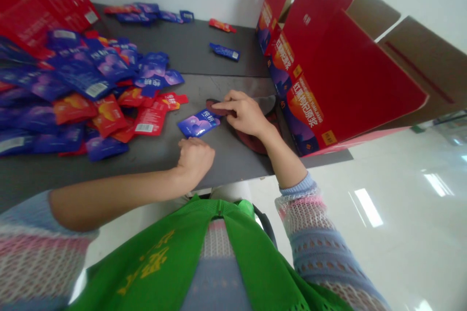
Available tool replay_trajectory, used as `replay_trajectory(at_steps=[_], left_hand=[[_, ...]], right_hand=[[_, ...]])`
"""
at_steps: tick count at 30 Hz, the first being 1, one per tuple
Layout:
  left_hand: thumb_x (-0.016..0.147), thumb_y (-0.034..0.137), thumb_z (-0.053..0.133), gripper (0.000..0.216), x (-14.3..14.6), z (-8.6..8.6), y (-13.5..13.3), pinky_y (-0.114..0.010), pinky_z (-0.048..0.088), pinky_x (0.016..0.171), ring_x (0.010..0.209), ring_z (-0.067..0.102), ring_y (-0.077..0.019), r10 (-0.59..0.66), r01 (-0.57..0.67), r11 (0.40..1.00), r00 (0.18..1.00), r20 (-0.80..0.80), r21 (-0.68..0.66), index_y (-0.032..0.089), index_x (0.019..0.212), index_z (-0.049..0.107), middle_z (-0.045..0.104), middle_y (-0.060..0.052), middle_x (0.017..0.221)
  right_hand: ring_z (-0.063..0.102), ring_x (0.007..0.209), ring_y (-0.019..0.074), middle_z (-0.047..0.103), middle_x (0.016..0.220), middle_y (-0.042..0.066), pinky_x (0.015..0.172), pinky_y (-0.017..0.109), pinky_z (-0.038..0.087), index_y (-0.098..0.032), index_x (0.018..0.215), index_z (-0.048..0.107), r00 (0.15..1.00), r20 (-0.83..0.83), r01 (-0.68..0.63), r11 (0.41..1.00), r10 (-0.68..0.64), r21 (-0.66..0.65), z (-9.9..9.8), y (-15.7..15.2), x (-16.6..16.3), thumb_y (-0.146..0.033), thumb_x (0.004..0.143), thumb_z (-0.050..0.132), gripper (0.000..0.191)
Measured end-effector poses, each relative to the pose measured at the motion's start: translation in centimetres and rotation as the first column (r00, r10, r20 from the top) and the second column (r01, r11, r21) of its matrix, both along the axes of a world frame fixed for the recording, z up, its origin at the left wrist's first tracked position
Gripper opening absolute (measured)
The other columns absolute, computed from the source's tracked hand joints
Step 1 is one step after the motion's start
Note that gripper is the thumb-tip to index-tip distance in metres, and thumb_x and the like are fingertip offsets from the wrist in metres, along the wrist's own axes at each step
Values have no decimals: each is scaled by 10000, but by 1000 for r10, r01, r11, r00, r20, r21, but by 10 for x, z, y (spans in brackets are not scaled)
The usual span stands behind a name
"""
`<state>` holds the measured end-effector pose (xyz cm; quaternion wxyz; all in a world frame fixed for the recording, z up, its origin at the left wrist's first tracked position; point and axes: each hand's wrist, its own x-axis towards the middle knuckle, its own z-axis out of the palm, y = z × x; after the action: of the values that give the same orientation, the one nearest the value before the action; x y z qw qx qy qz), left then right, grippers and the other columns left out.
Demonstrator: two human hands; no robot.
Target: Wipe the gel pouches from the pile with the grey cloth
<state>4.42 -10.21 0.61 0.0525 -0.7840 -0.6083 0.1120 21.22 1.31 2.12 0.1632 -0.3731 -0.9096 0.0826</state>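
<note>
A blue pouch (pixel 199 123) with a pale purple pattern lies on the grey table between my hands. My left hand (pixel 196 156) is closed in a fist at the pouch's lower edge; its fingertips are hidden, so I cannot tell whether it holds anything. My right hand (pixel 243 112) is at the pouch's upper right, index finger stretched along a dark reddish-brown flat piece (pixel 214 105) and the other fingers curled around it. That piece overlaps the pouch's corner. Under my right wrist is a larger round, dark red-brown thing (pixel 251 142), partly covered.
A heap of blue and red pouches (pixel 97 70) fills the table's left side, beside a red carton (pixel 67 0). Open red cartons (pixel 314 58) line the right edge. A blue pouch (pixel 225 52) and a red pouch (pixel 222 25) lie at the back, near the wall.
</note>
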Motion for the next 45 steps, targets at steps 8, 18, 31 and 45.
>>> replay_trajectory(at_steps=[8,18,31,45], left_hand=[[842,-21,255,485,1,2,0,-393,411,630,814,677,-360,-15,16,999,1000,-20,37,-124,1037,686,683,-354,920],[843,29,335,390,-14,2,11,-380,405,645,803,679,-343,-27,29,999,995,94,-14,-32,930,710,689,-295,873],[981,309,303,496,-32,-7,35,-395,486,722,985,673,-377,1,-32,990,976,220,140,-25,1238,565,659,-310,1114],[910,237,483,186,-77,-23,106,-220,495,543,576,580,-109,445,-70,895,201,873,-441,137,801,596,625,-4,667]], right_hand=[[459,1073,255,571,1199,78,856,388,377,-360,1400,578,947,134,-294,956,293,-15,-26,-22,-47,-172,949,460,502],[539,1049,307,608,1153,150,861,417,414,-256,1366,625,915,236,338,941,-327,-5,-16,5,3,-160,925,449,484],[512,1133,266,590,1233,114,972,396,414,-225,1505,457,961,-59,271,962,-269,30,-26,8,0,-191,969,355,547],[443,1224,213,404,1503,58,995,377,396,-348,1478,458,997,23,-81,990,79,112,-39,-19,-35,-179,1029,296,506]])
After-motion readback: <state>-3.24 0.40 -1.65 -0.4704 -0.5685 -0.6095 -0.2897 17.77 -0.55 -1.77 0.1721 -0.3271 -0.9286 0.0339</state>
